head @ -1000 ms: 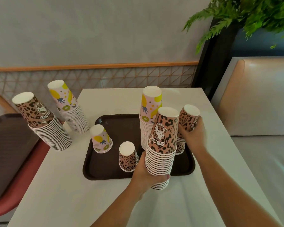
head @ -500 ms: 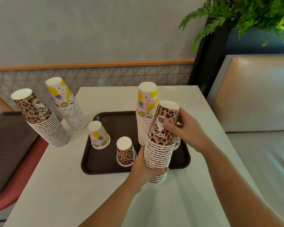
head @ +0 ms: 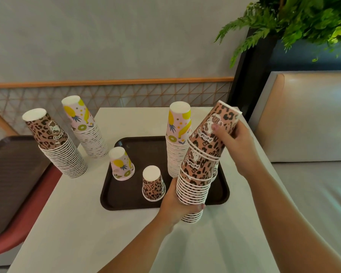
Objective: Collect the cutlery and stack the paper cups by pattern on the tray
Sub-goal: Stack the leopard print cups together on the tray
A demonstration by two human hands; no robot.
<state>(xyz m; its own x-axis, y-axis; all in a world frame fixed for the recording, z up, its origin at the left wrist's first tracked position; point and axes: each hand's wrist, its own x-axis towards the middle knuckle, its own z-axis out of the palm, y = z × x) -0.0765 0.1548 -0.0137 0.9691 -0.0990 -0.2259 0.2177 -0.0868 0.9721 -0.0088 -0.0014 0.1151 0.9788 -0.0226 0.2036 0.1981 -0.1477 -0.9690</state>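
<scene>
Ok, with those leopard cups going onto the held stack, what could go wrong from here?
1. The small leopard stack in the right hand sits tilted on the tall leopard stack; it may jam crooked or slip off.
2. The left hand grips the tall stack only near its base, so it could buckle.
3. The fruit-pattern stack stands close behind on the tray and could get knocked.
</scene>
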